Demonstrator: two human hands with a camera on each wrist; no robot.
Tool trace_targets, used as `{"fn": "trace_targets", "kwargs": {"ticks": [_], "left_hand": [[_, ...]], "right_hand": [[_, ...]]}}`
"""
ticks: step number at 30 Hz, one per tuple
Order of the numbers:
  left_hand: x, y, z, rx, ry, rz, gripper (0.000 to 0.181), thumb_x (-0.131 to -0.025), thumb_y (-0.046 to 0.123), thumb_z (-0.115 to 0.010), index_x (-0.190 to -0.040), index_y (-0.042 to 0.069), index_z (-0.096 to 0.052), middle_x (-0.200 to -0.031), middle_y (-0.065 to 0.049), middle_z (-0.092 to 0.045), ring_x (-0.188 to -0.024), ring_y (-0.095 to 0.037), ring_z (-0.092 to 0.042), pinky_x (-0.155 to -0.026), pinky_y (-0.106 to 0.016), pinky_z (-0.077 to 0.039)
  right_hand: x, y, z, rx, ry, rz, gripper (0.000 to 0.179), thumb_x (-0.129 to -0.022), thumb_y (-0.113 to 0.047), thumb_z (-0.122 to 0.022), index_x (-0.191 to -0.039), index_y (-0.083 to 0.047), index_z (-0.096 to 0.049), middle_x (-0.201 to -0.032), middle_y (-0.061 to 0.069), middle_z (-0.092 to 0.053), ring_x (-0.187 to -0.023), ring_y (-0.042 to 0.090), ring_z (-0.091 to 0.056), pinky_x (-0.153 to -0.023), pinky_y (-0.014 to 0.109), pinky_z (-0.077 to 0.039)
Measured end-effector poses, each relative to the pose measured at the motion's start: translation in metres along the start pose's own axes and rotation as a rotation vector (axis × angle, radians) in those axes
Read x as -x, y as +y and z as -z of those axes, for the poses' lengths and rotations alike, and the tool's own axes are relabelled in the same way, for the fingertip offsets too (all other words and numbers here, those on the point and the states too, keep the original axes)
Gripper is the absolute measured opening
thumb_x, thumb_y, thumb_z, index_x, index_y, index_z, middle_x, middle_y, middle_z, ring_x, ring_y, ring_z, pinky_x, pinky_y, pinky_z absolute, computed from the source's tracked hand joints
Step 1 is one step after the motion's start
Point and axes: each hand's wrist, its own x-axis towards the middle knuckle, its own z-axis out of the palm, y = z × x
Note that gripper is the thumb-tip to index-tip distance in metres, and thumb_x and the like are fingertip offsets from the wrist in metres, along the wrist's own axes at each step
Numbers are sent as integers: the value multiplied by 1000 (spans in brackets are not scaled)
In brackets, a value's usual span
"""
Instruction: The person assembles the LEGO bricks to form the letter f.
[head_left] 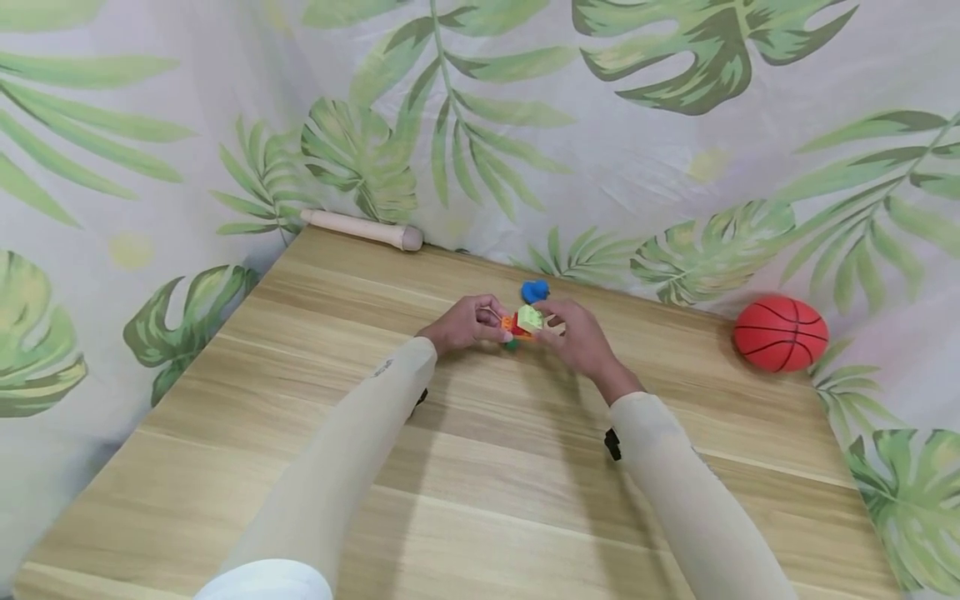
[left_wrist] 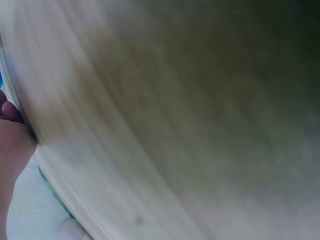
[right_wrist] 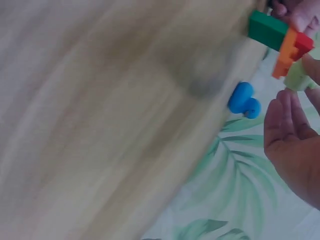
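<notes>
Both hands meet over the far middle of the table on a small cluster of toy building blocks. My left hand [head_left: 468,323] grips the cluster from the left, at its orange block [head_left: 507,322]. From the other side, my right hand [head_left: 581,337] pinches the light green block [head_left: 529,318] between thumb and fingers. In the right wrist view a dark green block [right_wrist: 267,31], the orange block and a red block [right_wrist: 303,45] sit joined, with the light green one against them. Only part of my left hand [left_wrist: 15,150] enters the left wrist view.
A blue duck-shaped toy [head_left: 535,291] stands just behind the hands. At the back left edge lies a pale pink microphone [head_left: 363,228]. A red basketball [head_left: 780,333] rests at the right edge. Behind the wooden table [head_left: 480,500] hangs a leaf-print cloth [head_left: 510,133].
</notes>
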Motion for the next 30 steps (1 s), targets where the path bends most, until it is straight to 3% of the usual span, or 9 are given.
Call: {"fn": "trace_targets", "kwargs": {"ticks": [4, 9, 13, 20, 26, 30], "left_hand": [[1, -2, 0, 3, 2, 5, 30, -93, 9, -84, -117, 7, -65, -97, 3, -72, -92, -9, -65, -79, -23, -52], [-3, -3, 0, 17, -8, -5, 30, -93, 9, -84, -115, 7, -64, -94, 4, -70, -91, -9, -64, -78, -21, -51], [-3, -2, 1, 15, -14, -3, 30, -93, 9, -84, -115, 7, -64, -94, 4, -70, -90, -8, -63, -78, -21, -51], [-4, 4, 0, 4, -12, -5, 29, -93, 8, -84, -114, 6, -64, -95, 4, -70, -91, -9, -64, -79, -21, -51], [-5, 1, 2, 11, 11, -14, 29, -92, 7, -84, -114, 6, -65, -94, 3, -71, -91, -10, -65, -78, -20, -52], [-5, -3, 0, 23, -11, -3, 29, -92, 7, -84, -116, 6, -66, -92, 4, -72, -89, -9, -65, -77, -20, -52]], "right_hand": [[0, 4, -3, -6, 20, 35, 43, -100, -13, -78, -141, -6, -68, -136, 20, -67, -118, 39, -71, -96, 53, -61], [-4, -3, 4, 43, -22, 68, 44, -100, -15, -77, -142, -4, -68, -133, 21, -64, -117, 39, -68, -98, 54, -59], [-7, -11, 10, 113, -78, 71, 47, -101, -17, -74, -145, -5, -66, -127, 21, -63, -114, 36, -65, -97, 51, -58], [-13, -19, 18, 240, -128, 78, 52, -101, -19, -74, -148, -3, -62, -136, 21, -62, -117, 34, -60, -102, 49, -52], [-15, -21, 16, 264, -122, 96, 52, -100, -17, -75, -148, -2, -61, -131, 19, -62, -115, 33, -59, -103, 48, -52], [-11, -17, 14, 225, -119, 83, 51, -100, -17, -76, -147, -2, -63, -135, 22, -63, -120, 37, -62, -103, 52, -54]]}}
